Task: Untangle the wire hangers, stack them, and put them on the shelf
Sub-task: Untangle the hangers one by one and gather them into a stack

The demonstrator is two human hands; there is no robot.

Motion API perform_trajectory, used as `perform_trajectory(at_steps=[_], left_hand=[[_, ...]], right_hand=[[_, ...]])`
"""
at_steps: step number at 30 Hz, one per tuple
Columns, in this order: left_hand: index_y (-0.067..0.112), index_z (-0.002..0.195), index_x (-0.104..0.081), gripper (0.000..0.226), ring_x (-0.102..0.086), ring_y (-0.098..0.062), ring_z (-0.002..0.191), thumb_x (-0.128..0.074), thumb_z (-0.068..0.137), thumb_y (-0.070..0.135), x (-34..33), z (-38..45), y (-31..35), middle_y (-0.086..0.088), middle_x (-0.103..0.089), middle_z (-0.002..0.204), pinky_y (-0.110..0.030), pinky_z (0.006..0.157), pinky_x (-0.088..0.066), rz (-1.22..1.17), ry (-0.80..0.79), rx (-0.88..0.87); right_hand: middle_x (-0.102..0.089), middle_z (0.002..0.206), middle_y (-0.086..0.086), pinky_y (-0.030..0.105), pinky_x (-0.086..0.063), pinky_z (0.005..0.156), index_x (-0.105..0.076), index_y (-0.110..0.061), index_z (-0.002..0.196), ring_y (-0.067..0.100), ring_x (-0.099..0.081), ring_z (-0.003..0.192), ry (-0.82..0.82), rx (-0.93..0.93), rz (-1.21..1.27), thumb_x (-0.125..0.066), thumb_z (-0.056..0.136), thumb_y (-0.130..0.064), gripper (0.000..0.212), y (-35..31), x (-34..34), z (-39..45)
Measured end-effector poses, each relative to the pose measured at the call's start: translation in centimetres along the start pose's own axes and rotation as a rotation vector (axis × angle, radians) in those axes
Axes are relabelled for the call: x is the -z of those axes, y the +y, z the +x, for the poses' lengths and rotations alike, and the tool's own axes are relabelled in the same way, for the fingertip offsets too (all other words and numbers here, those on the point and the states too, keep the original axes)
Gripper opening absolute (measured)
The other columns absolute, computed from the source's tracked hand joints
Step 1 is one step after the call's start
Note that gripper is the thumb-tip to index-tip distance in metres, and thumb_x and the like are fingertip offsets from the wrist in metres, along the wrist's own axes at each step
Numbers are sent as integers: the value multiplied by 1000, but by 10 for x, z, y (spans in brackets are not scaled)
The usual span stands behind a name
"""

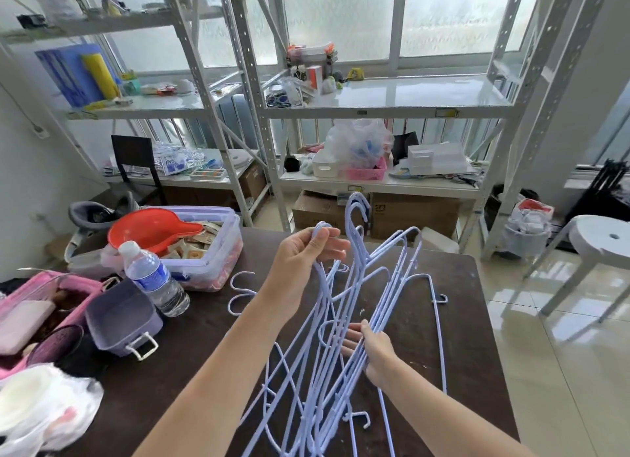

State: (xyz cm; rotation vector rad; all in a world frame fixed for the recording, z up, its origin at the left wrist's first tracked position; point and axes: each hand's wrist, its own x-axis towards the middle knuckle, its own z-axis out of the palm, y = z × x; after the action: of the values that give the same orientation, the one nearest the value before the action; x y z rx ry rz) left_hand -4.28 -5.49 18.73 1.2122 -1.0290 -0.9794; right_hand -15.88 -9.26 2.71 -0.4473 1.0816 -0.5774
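Observation:
A tangle of several pale blue wire hangers [344, 323] stands tilted over the dark brown table [191, 351], hooks pointing up and away. My left hand [303, 255] pinches the hook of one hanger and holds it raised at the bundle's left side. My right hand [370, 347] grips several hanger wires together lower down, at the bundle's right. One more blue hook [240, 291] lies flat on the table to the left of my left wrist. The white metal shelf [388, 100] stands behind the table, by the window.
Left of the hangers stand a water bottle [153, 277], a purple tub [121, 320], a clear box with a red scoop [191, 241], pink containers and a plastic bag. Cardboard boxes sit under the shelf. A white stool [600, 241] is at the right.

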Motion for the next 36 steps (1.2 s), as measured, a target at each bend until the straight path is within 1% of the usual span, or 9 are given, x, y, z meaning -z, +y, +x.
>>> perform_trajectory(at_steps=[4,8,10,16,18,22,25,31,36], left_hand=[[15,88,-64,17,-69,-7,78,-49,81,19,9,0,6,8,-75,75,-20,80,-54,-92,-45,-21],[14,92,-63,21,-67,-4,69,-53,74,18,11,-1,13,9,-75,74,-14,67,-52,-141,-3,-83],[19,91,-64,22,-64,0,74,-57,70,18,13,1,17,13,-72,75,-15,72,-50,-118,66,-132],[42,103,-56,30,-49,-11,119,-48,87,19,18,2,30,20,-55,113,-34,104,-36,53,93,-199],[49,109,-47,35,-44,-17,125,-43,91,19,17,4,30,23,-47,117,-35,105,-34,156,61,-172],[47,116,-40,42,-61,-5,99,-43,92,14,12,4,24,13,-49,116,-18,83,-51,282,24,-183],[37,115,-45,38,-67,-5,81,-43,91,8,14,0,27,14,-54,109,-18,73,-56,266,62,-237],[43,95,-60,30,-67,-19,89,-46,85,19,29,-2,40,18,-70,88,-34,81,-54,307,187,-344],[30,94,-59,22,-56,0,54,-45,91,12,43,-2,41,13,-61,51,-14,61,-48,319,281,-396]], right_hand=[[-64,85,18,28,-58,45,-51,4,103,19,-70,49,-57,66,25,-32,99,-19,29,-3,-1,0],[-64,95,17,31,-59,47,-43,-8,128,28,-66,71,-120,107,24,-32,99,-21,34,-9,-4,-4],[-62,102,18,33,-60,49,-38,-14,135,31,-63,81,-155,90,30,-30,99,-23,38,-13,-5,-5],[-64,101,21,35,-60,52,-46,-9,130,30,-72,72,-264,12,65,-29,99,-21,37,-7,1,-5],[-64,102,21,35,-60,53,-49,-9,124,29,-73,68,-301,7,68,-29,100,-21,33,-4,1,-5],[-66,67,13,26,-55,42,-56,-8,106,19,-66,45,-282,32,61,-31,99,-21,29,-2,-1,-6],[-37,30,-1,11,-28,26,-50,-6,81,6,-32,21,-292,45,155,-29,99,-27,35,-3,0,-1],[-28,24,-3,6,-20,25,-49,-8,51,4,-24,16,-448,-8,363,-24,98,-36,60,-10,9,7],[-31,23,0,13,-21,18,-44,-8,48,6,-12,19,-495,-41,507,-25,97,-37,61,-20,22,11]])
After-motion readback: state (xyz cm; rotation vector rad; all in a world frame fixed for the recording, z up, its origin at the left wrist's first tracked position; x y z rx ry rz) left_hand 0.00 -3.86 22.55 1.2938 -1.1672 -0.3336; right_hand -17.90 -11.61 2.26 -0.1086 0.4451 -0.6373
